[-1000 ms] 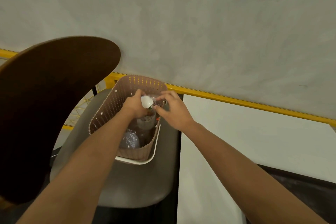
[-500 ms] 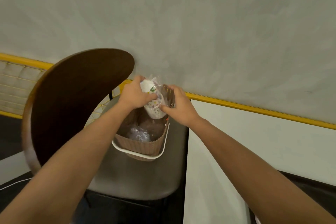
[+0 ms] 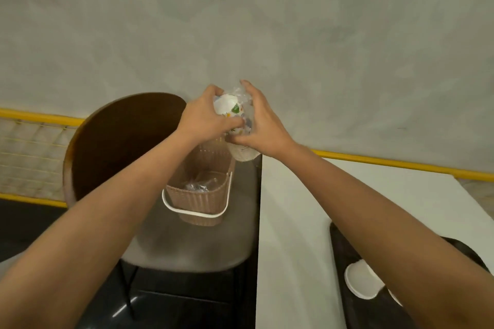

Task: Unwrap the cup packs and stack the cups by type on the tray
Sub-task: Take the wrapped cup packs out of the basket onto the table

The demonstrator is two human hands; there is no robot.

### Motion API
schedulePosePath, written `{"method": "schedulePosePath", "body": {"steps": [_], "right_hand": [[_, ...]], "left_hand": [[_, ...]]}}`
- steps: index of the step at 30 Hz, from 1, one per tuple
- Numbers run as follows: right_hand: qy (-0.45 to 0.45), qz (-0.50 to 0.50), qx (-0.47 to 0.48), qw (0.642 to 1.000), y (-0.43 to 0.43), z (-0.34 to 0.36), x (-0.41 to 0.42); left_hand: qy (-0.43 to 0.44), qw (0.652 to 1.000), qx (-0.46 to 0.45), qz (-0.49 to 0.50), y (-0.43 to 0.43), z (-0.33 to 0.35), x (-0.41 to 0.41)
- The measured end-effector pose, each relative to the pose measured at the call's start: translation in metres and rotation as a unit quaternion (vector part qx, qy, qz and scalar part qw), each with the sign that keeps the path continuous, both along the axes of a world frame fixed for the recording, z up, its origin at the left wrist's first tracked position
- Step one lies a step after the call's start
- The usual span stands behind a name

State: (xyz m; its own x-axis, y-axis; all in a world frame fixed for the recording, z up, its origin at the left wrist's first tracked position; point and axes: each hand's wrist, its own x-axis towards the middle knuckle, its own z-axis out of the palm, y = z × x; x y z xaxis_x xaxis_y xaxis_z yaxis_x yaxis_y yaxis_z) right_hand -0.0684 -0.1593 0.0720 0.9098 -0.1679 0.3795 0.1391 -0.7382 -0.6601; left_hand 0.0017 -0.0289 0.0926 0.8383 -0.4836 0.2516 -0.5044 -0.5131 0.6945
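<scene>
A chair with a dark brown rounded back (image 3: 120, 141) stands at the left. On its grey seat sits a brown woven plastic basket with white handle (image 3: 203, 208), with crumpled clear plastic (image 3: 199, 185) inside. Above the basket's far right corner, the left hand (image 3: 203, 117) grips the top of a plastic-wrapped pack of white printed paper cups (image 3: 232, 111). The right hand (image 3: 263, 125) curls round the pack's right side. At the near right, a white cup (image 3: 361, 280) lies on a dark tray (image 3: 340, 262) on the white counter (image 3: 291, 222).

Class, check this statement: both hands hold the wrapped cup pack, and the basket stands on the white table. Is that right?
No. The basket stands on the chair seat, beside the table, not on it, as the head view shows. The left hand and right hand do hold the wrapped cup pack.
</scene>
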Motion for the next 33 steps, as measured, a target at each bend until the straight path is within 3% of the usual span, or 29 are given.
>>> {"method": "schedulePosePath", "body": {"steps": [12, 25, 33], "right_hand": [[0.022, -0.043, -0.021, 0.999, -0.048, 0.028, -0.142], [0.043, -0.07, -0.057, 0.995, -0.114, 0.012, -0.34], [0.051, -0.081, -0.05, 0.994, -0.131, 0.003, -0.418]], "left_hand": [[0.021, 0.997, -0.021, -0.069, -0.053, 0.02, -0.135], [0.087, 0.987, -0.06, -0.119, -0.114, 0.0, -0.332], [0.099, 0.984, -0.071, -0.133, -0.133, -0.013, -0.405]]}}
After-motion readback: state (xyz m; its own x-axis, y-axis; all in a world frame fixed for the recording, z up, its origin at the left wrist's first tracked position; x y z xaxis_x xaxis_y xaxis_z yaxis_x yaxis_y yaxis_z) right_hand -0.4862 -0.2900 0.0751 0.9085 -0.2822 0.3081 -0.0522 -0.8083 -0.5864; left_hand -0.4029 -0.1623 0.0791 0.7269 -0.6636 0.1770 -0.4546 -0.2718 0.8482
